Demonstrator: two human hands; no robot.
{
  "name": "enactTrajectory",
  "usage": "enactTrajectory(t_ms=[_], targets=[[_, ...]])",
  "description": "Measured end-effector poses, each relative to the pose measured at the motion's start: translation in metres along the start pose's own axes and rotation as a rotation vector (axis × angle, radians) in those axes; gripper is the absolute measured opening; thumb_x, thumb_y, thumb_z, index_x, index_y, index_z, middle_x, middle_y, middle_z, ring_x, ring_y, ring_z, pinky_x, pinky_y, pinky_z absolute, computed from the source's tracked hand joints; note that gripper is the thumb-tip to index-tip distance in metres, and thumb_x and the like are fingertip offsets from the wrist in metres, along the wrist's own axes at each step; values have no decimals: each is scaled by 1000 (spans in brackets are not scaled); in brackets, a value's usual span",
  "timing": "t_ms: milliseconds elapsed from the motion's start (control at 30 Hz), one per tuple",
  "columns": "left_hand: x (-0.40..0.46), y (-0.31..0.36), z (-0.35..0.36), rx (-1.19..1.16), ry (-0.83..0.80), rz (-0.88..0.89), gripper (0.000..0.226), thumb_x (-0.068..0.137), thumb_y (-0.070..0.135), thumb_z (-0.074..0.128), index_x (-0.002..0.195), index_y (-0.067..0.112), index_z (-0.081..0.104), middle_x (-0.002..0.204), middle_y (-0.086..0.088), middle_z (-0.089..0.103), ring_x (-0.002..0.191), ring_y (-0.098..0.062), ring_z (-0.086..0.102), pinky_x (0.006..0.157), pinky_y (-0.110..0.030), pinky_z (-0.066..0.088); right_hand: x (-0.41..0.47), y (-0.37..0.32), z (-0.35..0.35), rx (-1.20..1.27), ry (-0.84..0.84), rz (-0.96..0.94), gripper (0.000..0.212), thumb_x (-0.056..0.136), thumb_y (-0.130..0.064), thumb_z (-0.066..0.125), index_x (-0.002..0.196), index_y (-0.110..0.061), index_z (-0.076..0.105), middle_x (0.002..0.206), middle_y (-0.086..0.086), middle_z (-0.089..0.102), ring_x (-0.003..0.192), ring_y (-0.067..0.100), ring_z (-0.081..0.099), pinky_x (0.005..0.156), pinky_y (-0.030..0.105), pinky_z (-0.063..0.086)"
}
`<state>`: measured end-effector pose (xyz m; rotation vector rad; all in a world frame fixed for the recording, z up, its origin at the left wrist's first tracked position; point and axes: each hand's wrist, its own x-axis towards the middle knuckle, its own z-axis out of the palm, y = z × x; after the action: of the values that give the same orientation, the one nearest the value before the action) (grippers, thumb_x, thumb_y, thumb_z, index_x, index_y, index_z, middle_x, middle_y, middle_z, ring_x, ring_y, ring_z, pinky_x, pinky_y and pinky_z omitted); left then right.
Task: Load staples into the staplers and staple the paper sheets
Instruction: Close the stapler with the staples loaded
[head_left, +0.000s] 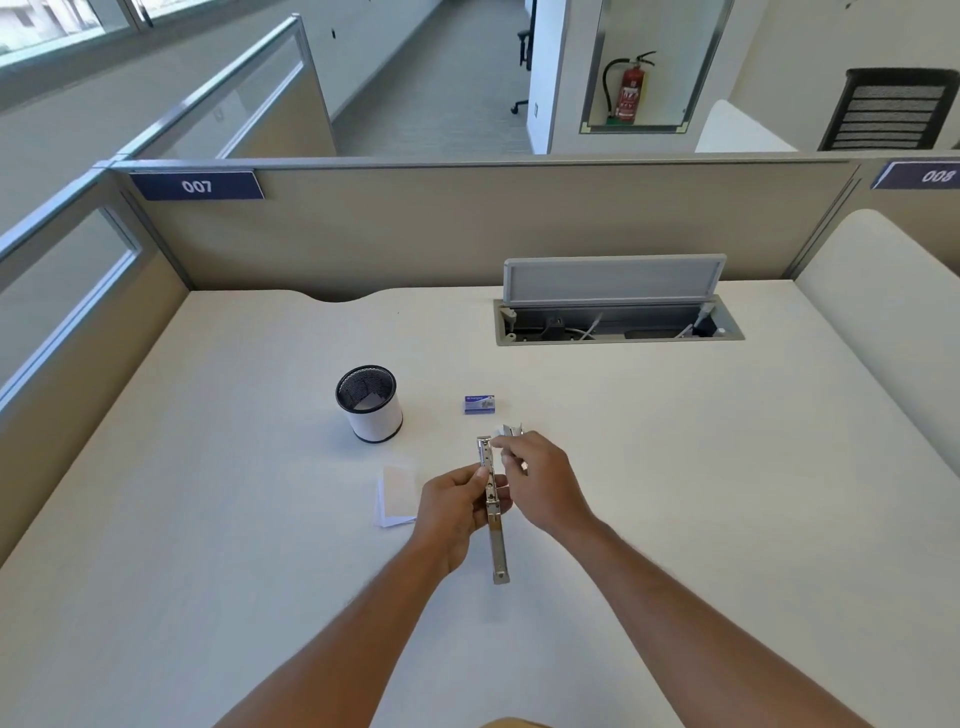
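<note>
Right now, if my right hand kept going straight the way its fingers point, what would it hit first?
The right hand points up and left, with its fingertips at the open stapler top. It would probably meet that first, and the pen cup lies farther along, though depth is unclear.

Bright, even daylight is coming in from the windows (67, 26) at upper left — the white desk (208, 519) is looking almost washed out, with only faint shadows. Wide-angle distortion is bending the partition (467, 223) edges, and the hands are showing slight blur.

Metal stapler (493, 512) (opened out flat) — paper sheets (397, 496) just left.
</note>
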<state>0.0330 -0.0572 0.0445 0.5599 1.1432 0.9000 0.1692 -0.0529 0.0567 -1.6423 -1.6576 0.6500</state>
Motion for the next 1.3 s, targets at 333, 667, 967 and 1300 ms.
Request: enactTrajectory(t_ms=[333, 667, 967, 1300], targets=[[-5, 2, 2, 59, 17, 25, 27, 105, 6, 48, 111, -9, 69, 95, -24, 74, 82, -33, 72, 75, -37, 61, 12, -1, -2, -60, -73, -53, 35, 96, 0, 47, 114, -15, 73, 104, -1, 62, 91, 10, 60, 78, 22, 50], [-8, 9, 6, 13, 21, -2, 27, 105, 5, 47, 110, -2, 72, 85, -17, 76, 68, -23, 71, 59, -29, 57, -2, -1, 5, -15, -93, 8, 39, 92, 5, 42, 95, -19, 72, 93, -4, 53, 80, 7, 56, 67, 22, 49], [-5, 9, 4, -24, 50, -21, 25, 104, 6, 50, 106, -3, 73, 82, -17, 70, 69, -24, 69, 61, -31, 56, -15, -6, 0, 107, -53, -95, 24, 86, 7, 52, 88, -11, 68, 86, -12, 64, 79, 0, 60, 68, 10, 45], [-8, 11, 10, -32, 19, 9, 23, 103, 4, 52, 108, -3, 73, 87, -18, 75, 72, -22, 73, 61, -29, 58, -13, -3, -3, 192, -24, -73, 19, 87, 0, 65, 86, -18, 69, 89, -5, 70, 82, 12, 64, 69, 22, 53]])
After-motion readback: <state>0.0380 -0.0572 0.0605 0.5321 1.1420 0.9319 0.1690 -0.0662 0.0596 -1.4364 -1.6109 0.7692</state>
